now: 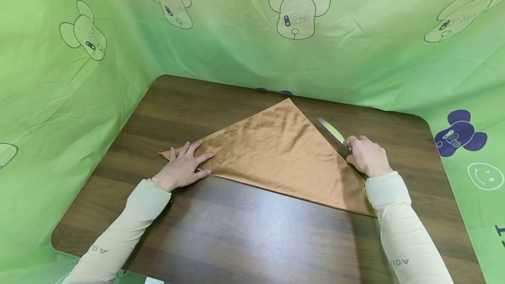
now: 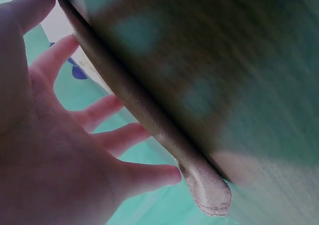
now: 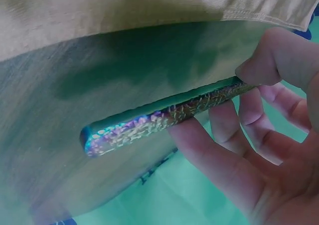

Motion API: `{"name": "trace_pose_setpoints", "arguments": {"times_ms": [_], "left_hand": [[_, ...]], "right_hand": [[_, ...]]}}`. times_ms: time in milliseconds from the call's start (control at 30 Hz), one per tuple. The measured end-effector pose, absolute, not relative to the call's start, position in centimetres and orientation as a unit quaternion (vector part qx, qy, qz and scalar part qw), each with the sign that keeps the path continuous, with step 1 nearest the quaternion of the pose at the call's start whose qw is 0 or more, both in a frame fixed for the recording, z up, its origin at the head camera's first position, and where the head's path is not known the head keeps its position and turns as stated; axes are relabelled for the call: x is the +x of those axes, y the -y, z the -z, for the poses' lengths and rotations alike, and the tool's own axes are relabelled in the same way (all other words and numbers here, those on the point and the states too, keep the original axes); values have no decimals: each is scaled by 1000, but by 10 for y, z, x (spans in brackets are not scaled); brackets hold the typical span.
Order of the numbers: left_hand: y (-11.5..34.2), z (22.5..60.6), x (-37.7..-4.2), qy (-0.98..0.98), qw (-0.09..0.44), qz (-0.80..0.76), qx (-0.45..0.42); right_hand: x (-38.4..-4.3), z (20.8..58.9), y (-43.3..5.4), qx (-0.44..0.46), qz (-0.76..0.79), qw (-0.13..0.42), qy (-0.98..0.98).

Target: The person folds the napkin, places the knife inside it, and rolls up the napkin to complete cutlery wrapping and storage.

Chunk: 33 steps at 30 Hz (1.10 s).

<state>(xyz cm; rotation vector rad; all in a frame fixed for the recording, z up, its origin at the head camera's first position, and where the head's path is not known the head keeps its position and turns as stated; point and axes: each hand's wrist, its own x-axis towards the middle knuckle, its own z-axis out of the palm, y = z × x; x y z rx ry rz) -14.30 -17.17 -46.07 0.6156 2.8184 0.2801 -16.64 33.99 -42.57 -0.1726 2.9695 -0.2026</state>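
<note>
A satiny copper-brown cloth (image 1: 268,152), folded to a triangle, lies on the table with its peak pointing away. My left hand (image 1: 181,168) rests on its left corner, fingers spread. In the left wrist view the fingertips meet the cloth's folded edge (image 2: 149,116). At the right side, my right hand (image 1: 368,157) holds a knife (image 1: 332,131) by its handle, between thumb and fingers. The shiny blade points away and to the left, beside the cloth's right slope. The right wrist view shows the textured, rainbow-tinted handle (image 3: 134,128) sticking out of the grip.
The dark wood-grain table (image 1: 244,231) has rounded corners and reflects light near its front. A green curtain (image 1: 232,47) with cartoon bear heads hangs close around the back and both sides.
</note>
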Motion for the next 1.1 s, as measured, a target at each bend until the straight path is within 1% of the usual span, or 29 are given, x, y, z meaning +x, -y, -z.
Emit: {"name": "trace_pose_setpoints", "arguments": {"times_ms": [167,567,933,1100], "left_hand": [[172,460,-144,-964,125,-99,211],[172,461,-148,-964,116,-102,216],[171,458,-149,-961,130,-128,209],[171,457,-150,-961,133,-131,204]], "right_hand": [[-165,425,-332,-65,71,78,-992],[-156,420,-305,-107,61,34,-992],[-150,416,-280,-135,27,45,-989],[-144,416,-270,-155,24,34,-987]]}}
